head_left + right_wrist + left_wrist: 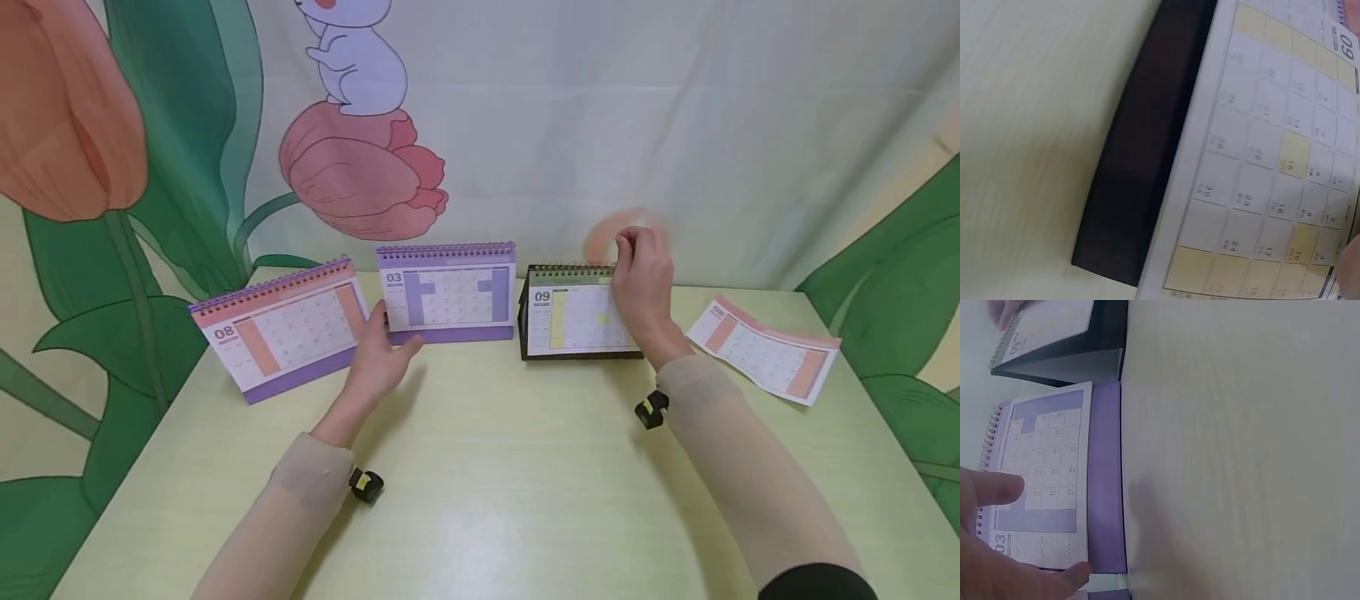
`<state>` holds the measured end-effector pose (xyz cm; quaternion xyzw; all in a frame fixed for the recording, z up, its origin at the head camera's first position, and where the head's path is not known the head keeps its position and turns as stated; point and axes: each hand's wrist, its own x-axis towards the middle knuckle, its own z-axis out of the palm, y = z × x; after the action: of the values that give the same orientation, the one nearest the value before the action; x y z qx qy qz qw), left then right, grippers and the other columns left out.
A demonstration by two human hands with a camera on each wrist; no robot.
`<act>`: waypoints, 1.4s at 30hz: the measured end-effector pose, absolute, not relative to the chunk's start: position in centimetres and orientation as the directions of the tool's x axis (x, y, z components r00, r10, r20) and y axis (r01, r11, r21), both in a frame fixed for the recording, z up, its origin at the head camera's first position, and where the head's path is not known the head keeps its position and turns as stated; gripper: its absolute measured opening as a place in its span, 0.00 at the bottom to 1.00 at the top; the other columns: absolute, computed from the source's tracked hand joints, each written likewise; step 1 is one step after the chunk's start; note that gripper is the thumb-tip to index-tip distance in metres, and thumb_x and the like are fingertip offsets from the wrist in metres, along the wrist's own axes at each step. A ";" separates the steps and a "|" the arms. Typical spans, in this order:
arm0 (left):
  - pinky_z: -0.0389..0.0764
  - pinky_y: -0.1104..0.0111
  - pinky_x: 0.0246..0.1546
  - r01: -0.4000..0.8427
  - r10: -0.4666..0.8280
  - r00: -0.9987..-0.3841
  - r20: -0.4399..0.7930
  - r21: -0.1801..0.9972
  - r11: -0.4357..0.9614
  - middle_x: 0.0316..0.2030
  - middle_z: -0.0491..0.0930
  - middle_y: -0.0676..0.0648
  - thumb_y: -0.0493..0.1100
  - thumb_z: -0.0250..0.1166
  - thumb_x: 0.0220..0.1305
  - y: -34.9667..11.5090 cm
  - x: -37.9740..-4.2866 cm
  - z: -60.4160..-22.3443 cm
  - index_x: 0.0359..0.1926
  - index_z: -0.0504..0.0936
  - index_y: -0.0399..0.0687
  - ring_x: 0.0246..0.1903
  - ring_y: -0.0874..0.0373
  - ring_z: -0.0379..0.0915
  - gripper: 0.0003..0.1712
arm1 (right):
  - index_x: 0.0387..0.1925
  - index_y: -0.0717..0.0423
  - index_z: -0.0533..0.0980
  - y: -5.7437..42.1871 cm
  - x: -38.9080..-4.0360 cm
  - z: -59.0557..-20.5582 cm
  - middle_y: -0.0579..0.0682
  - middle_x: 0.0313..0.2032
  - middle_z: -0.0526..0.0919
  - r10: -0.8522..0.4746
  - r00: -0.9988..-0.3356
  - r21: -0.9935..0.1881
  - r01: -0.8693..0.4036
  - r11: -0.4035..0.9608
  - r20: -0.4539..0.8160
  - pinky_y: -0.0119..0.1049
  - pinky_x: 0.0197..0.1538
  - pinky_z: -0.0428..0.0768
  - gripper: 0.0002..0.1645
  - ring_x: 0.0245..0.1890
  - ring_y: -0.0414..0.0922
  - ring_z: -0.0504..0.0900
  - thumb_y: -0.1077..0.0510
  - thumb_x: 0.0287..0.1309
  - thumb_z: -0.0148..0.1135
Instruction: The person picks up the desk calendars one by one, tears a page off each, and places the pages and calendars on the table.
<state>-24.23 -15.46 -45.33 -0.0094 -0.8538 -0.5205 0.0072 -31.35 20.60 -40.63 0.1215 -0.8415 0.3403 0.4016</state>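
My right hand (647, 279) is at the top right of a black-based desk calendar (581, 321) showing 09, its fingertips pinched together above the spiral binding. A blurred orange-edged calendar page (600, 237) arcs behind those fingers. In the right wrist view, the 09 page (1260, 162) faces the camera and only a fingertip shows at the right edge. My left hand (378, 362) is by the left edge of a purple desk calendar (450, 292) showing 03. Its thumb (997, 487) stretches straight across the front; its other fingers are at the side, partly hidden.
Left of my left hand stands a purple-based calendar (285, 333) with a pink-topped 08 page. A loose, slightly curled 08 sheet (765, 348) lies at the right of the pale table (510, 483). Behind the table hangs a printed curtain (570, 125).
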 end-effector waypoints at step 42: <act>0.75 0.52 0.57 -0.065 0.051 -0.993 -0.106 0.858 0.509 0.56 0.74 0.30 0.36 0.58 0.72 -16.3 -25.4 -45.9 0.65 0.68 0.27 0.54 0.40 0.70 0.25 | 0.50 0.67 0.82 33.1 -26.4 -41.9 0.55 0.39 0.82 0.278 -0.755 -0.680 -0.286 0.675 0.594 0.18 0.37 0.74 0.16 0.31 0.33 0.78 0.58 0.76 0.56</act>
<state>-25.45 -16.30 -45.87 0.0040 -0.8667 -0.4954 -0.0587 -26.37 33.12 -41.94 0.0024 -0.8455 0.4030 0.3502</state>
